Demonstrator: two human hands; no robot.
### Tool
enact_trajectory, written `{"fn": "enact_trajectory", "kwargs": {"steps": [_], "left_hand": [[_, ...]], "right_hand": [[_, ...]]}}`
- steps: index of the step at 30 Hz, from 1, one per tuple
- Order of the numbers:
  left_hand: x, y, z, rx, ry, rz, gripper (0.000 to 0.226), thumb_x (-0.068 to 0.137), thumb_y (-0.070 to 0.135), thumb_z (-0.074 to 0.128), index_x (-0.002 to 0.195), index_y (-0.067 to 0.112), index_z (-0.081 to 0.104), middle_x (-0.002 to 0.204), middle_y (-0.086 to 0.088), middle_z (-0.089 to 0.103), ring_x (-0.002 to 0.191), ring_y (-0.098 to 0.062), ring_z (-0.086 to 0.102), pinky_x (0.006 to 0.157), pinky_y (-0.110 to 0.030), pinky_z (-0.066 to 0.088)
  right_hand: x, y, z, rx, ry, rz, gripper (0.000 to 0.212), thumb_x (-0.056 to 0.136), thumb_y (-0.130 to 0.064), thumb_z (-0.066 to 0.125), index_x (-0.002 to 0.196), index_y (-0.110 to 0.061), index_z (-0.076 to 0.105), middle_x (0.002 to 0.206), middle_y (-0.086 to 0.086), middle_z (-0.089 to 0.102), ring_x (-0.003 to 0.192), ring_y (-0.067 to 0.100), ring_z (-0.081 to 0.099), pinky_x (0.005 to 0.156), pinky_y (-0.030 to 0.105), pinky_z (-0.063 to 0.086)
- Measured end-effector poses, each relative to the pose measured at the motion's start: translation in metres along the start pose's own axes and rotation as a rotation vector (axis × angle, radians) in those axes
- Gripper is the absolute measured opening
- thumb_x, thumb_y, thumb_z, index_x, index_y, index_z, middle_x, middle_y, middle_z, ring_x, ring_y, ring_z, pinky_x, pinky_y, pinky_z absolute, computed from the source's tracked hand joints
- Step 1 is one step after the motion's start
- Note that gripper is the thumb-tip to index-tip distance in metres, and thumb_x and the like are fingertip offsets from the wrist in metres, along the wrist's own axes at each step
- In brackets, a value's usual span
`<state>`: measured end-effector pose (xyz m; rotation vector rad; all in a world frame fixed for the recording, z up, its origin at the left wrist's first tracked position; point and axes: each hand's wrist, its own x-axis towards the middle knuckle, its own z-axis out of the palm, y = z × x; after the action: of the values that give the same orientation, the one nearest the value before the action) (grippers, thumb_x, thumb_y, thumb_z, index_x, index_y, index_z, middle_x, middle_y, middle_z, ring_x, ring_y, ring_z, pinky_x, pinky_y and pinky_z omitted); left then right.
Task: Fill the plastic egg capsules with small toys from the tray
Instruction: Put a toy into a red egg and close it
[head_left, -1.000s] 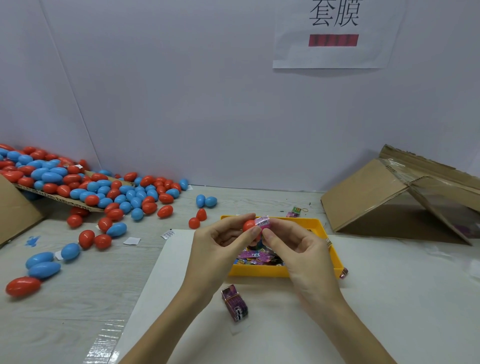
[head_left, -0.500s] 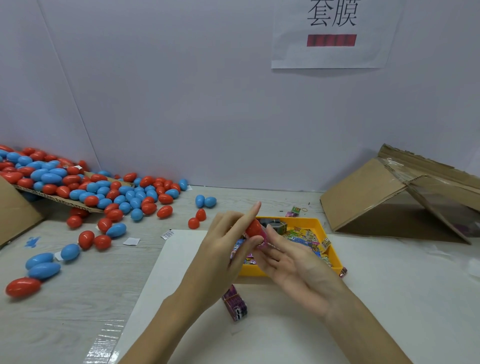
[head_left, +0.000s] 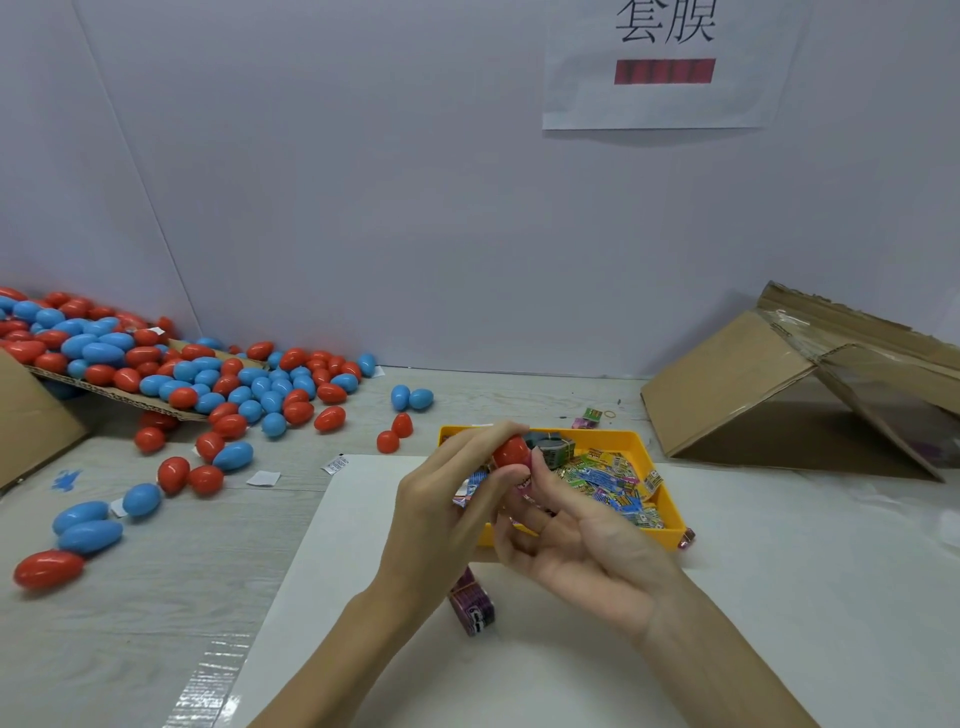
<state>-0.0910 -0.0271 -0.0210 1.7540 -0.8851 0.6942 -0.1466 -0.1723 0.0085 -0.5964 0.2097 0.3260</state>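
Observation:
My left hand (head_left: 447, 499) grips a red egg capsule (head_left: 511, 451) between thumb and fingers, just above the near left part of the yellow tray (head_left: 669, 506). A pink toy wrapper (head_left: 524, 483) shows at the capsule's lower end. My right hand (head_left: 576, 535) lies palm up beside it, its index fingertip touching the wrapper and its other fingers loosely curled. The tray holds several small colourful toy packets (head_left: 608, 480). A purple toy packet (head_left: 471, 607) lies on the white sheet (head_left: 779, 597) under my wrists.
Heaps of red and blue egg capsules (head_left: 218, 384) cover the table's left side and a cardboard flap (head_left: 119, 397). Two red eggs (head_left: 395, 434) sit left of the tray. A folded cardboard box (head_left: 769, 384) stands at the right. A white wall closes off the back.
My right hand has let go of the pink toy's end, turned palm up and dropped lower. The left hand has kept the red capsule, now more upright, with the toy at its lower end.

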Motion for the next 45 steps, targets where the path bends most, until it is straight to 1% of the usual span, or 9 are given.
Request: {"fn": "enact_trajectory", "kwargs": {"steps": [7, 23, 26, 31, 36, 38, 41, 43, 45], "left_hand": [[-0.003, 0.002, 0.007, -0.127, 0.053, -0.03, 0.031, 0.098, 0.015, 0.064, 0.128, 0.022, 0.068, 0.122, 0.012, 0.07, 0.114, -0.008, 0.068, 0.091, -0.016, 0.053], [-0.006, 0.003, 0.015, -0.172, 0.109, -0.138, 0.026, 0.097, 0.003, 0.066, 0.117, 0.014, 0.077, 0.114, 0.011, 0.076, 0.11, -0.009, 0.071, 0.089, -0.015, 0.053], [-0.004, 0.005, 0.013, -0.209, 0.071, -0.198, 0.022, 0.101, 0.013, 0.062, 0.117, 0.017, 0.077, 0.114, 0.012, 0.075, 0.112, -0.011, 0.07, 0.092, -0.021, 0.055], [0.0, 0.009, 0.003, -0.326, -0.124, -0.311, 0.02, 0.106, 0.021, 0.053, 0.117, 0.017, 0.069, 0.115, -0.001, 0.073, 0.114, -0.027, 0.068, 0.096, -0.037, 0.055], [0.0, 0.015, 0.006, -0.419, -0.053, -0.398, 0.021, 0.102, 0.024, 0.057, 0.112, 0.019, 0.075, 0.11, -0.002, 0.076, 0.11, -0.025, 0.071, 0.093, -0.034, 0.058], [-0.001, 0.018, 0.008, -0.466, -0.01, -0.44, 0.02, 0.101, 0.027, 0.06, 0.109, 0.026, 0.078, 0.106, -0.001, 0.078, 0.1, -0.017, 0.073, 0.084, -0.031, 0.06], [-0.002, 0.02, 0.011, -0.476, 0.03, -0.451, 0.018, 0.099, 0.032, 0.063, 0.107, 0.033, 0.079, 0.095, -0.005, 0.077, 0.083, -0.018, 0.068, 0.073, -0.03, 0.058], [-0.002, 0.021, 0.012, -0.479, 0.046, -0.459, 0.018, 0.098, 0.035, 0.063, 0.106, 0.034, 0.08, 0.092, -0.01, 0.076, 0.083, -0.022, 0.068, 0.074, -0.039, 0.06], [-0.002, 0.021, 0.012, -0.487, 0.059, -0.465, 0.018, 0.098, 0.033, 0.063, 0.105, 0.035, 0.08, 0.093, -0.004, 0.078, 0.088, -0.028, 0.073, 0.079, -0.045, 0.061]], "right_hand": [[0.001, 0.0, 0.001, 0.03, 0.024, -0.001, 0.031, 0.074, -0.016, 0.083, 0.1, 0.0, 0.078, 0.096, 0.019, 0.073, 0.082, 0.029, 0.075, 0.066, 0.035, 0.062], [0.005, 0.001, -0.003, 0.072, 0.03, 0.003, 0.031, 0.079, -0.017, 0.08, 0.101, 0.005, 0.079, 0.098, 0.018, 0.074, 0.08, 0.026, 0.074, 0.067, 0.028, 0.06], [0.004, 0.001, -0.004, 0.069, 0.006, 0.025, 0.029, 0.081, -0.017, 0.078, 0.1, 0.005, 0.079, 0.098, 0.017, 0.074, 0.081, 0.025, 0.074, 0.066, 0.027, 0.059], [0.002, 0.002, -0.001, 0.105, -0.059, 0.08, 0.032, 0.087, -0.017, 0.075, 0.108, 0.006, 0.075, 0.102, 0.017, 0.071, 0.08, 0.023, 0.069, 0.065, 0.025, 0.055], [0.002, 0.003, -0.001, 0.122, -0.071, 0.072, 0.051, 0.089, -0.021, 0.074, 0.134, 0.001, 0.064, 0.127, 0.018, 0.065, 0.102, 0.021, 0.061, 0.061, 0.021, 0.049], [0.004, 0.005, -0.001, 0.122, -0.064, 0.074, 0.057, 0.087, -0.023, 0.075, 0.137, 0.0, 0.062, 0.135, 0.015, 0.06, 0.111, 0.015, 0.05, 0.062, 0.019, 0.044], [0.005, 0.005, -0.004, 0.115, -0.067, 0.086, 0.058, 0.085, -0.024, 0.077, 0.135, 0.001, 0.064, 0.132, 0.012, 0.06, 0.105, 0.013, 0.052, 0.062, 0.019, 0.042], [0.005, 0.004, -0.006, 0.102, -0.076, 0.089, 0.057, 0.085, -0.025, 0.077, 0.135, 0.001, 0.064, 0.13, 0.012, 0.063, 0.099, 0.013, 0.058, 0.061, 0.019, 0.042], [0.005, 0.004, -0.006, 0.099, -0.075, 0.087, 0.057, 0.087, -0.026, 0.076, 0.135, 0.0, 0.064, 0.13, 0.011, 0.064, 0.098, 0.013, 0.058, 0.061, 0.019, 0.042]]}}
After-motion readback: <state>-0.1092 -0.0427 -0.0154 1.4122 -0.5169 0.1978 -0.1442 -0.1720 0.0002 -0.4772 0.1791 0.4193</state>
